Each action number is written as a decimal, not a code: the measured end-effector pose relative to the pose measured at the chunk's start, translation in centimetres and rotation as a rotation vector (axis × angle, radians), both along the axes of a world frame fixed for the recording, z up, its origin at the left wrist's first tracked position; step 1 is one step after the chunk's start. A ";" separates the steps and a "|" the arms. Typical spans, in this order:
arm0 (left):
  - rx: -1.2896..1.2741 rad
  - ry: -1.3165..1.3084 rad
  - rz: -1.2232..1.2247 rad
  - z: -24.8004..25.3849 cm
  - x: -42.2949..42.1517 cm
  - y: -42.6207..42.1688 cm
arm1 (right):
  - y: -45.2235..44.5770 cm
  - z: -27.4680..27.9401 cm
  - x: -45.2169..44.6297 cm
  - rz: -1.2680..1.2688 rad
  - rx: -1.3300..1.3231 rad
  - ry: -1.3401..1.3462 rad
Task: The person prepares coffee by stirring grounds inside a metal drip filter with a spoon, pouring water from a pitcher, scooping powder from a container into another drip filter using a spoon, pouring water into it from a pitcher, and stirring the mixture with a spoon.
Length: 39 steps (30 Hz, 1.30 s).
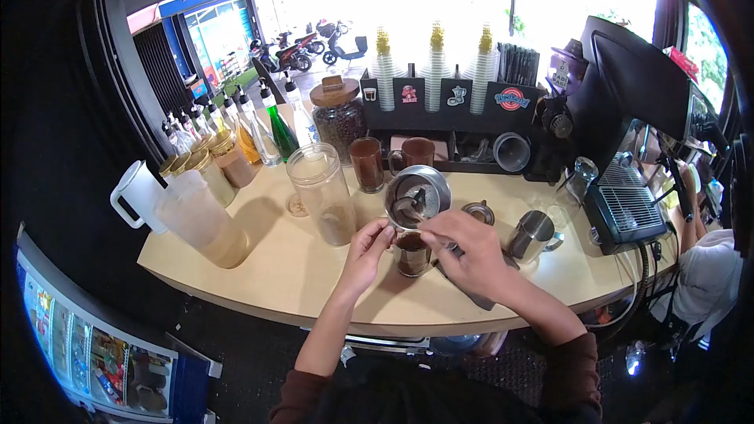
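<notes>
My left hand (pixel 367 255) is closed on the near edge of a metal pitcher (pixel 438 180), which is tilted so that its mouth faces me. A spoon (pixel 410 209) reaches into it, its handle pinched in my right hand (pixel 467 251). Directly below the pitcher, a glass mug (pixel 413 261) with dark brown liquid stands on the wooden counter (pixel 369 298). Behind the pitcher are two more brown-filled glass mugs, one at left (pixel 366 163) and another at right (pixel 417 152). Whether the pitcher touches the mug below it cannot be made out.
Left of my hands stand a clear jar (pixel 318 196) with brown contents and a cloudy plastic pitcher (pixel 200 220). A steel cup (pixel 532 235) is on the right, before an espresso machine (pixel 628 204). Syrup bottles (pixel 279 126) and a cup rack (pixel 455 102) line the back. Another person (pixel 703 275) is at far right.
</notes>
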<state>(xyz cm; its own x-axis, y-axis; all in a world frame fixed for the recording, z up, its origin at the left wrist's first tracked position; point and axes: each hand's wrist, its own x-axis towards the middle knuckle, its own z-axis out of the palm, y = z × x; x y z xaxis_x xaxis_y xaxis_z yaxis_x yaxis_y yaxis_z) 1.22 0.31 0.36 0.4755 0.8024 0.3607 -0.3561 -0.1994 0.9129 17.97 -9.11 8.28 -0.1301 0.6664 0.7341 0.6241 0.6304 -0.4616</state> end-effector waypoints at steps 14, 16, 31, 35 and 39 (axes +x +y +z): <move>0.077 0.028 0.001 0.0 -0.3 0.3 | 0.5 0.1 0.2 0.036 0.035 0.052; 0.068 0.042 0.003 -0.2 -0.5 0.4 | 0.6 -0.1 0.2 0.073 0.016 0.003; 0.074 0.015 0.003 -0.3 -1.1 0.2 | 0.6 0.3 0.2 0.118 0.045 -0.065; 0.035 0.000 0.004 -0.1 -0.9 -0.3 | 0.7 0.4 0.0 0.048 0.117 -0.010; 0.050 0.018 0.002 -0.2 -0.9 -0.1 | -0.1 0.0 -0.3 0.111 -0.029 -0.045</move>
<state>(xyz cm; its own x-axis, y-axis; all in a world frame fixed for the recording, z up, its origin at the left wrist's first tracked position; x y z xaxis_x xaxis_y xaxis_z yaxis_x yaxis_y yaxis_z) 0.30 0.26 0.18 0.4811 0.7846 0.3911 -0.3389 -0.2451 0.9084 17.69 -9.26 8.29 -0.2364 0.6672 0.7064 0.5716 0.6834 -0.4541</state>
